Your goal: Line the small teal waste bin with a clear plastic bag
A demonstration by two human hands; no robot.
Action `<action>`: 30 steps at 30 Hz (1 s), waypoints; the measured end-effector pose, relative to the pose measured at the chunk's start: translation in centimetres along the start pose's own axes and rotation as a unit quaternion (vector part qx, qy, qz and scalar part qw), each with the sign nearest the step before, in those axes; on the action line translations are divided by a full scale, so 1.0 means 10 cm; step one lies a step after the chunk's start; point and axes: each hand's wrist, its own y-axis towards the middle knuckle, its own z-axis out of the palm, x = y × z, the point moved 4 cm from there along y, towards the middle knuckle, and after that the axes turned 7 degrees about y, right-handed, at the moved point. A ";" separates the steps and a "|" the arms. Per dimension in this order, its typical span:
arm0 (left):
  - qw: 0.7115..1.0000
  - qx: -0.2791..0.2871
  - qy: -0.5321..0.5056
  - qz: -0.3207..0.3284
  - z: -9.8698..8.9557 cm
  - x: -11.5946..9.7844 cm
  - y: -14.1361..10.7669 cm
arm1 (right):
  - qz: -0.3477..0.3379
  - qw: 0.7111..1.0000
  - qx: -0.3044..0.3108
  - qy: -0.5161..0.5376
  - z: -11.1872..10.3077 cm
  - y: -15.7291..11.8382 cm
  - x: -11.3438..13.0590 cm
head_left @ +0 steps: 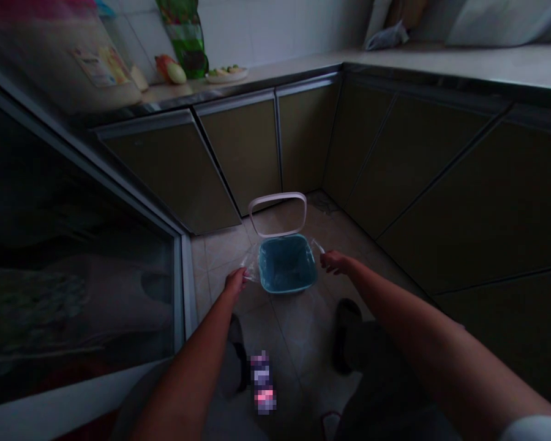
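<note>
A blue-green trash bin (288, 289) stands on the floor between my feet and the cabinets. A clear plastic bag (251, 264) lines it and sticks out past its rim on both sides. My left hand (236, 282) pinches the bag's edge left of the bin. On the other side, my right hand (333, 261) grips the opposite edge, a little away from the bin's wall. Behind the bin, a pale pinkish rim ring (278, 234) lies on the tiles, apart from my hands.
Low cabinets (239, 153) meet in a corner beyond the bin. A glass-paned door (179, 294) is close on my left. On the counter are a plate of food (227, 75), a green bottle (190, 49) and an onion-like vegetable (176, 73). A pixelated item (262, 383) lies near my left foot.
</note>
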 end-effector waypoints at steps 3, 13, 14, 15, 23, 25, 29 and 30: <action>0.998 -0.015 0.020 0.063 -0.13 -0.18 -0.22 | -0.049 0.999 -0.003 0.004 0.03 -0.22 0.07; 0.973 -0.026 -0.002 0.230 -0.63 -1.00 -1.06 | -0.220 0.975 -0.027 0.015 -0.24 -1.25 0.62; 0.969 -0.024 -0.010 0.245 -0.70 -1.07 -1.15 | -0.236 0.971 -0.032 0.018 -0.29 -1.35 0.68; 0.965 -0.022 -0.018 0.262 -0.76 -1.15 -1.25 | -0.251 0.967 -0.037 0.018 -0.35 -1.46 0.73; 0.928 -0.001 -0.041 0.370 -1.21 -1.55 -1.97 | -0.354 0.934 -0.034 0.000 -0.72 -2.27 0.86; 0.918 -0.004 -0.045 0.395 -1.29 -1.60 -2.15 | -0.387 0.921 -0.041 -0.017 -0.78 -2.48 0.81; 0.897 -0.002 -0.026 0.441 -1.41 -1.65 -2.59 | -0.420 0.905 -0.037 -0.056 -0.83 -2.96 0.67; 0.892 0.001 -0.016 0.451 -1.43 -1.66 -2.71 | -0.421 0.904 -0.032 -0.064 -0.83 -3.09 0.63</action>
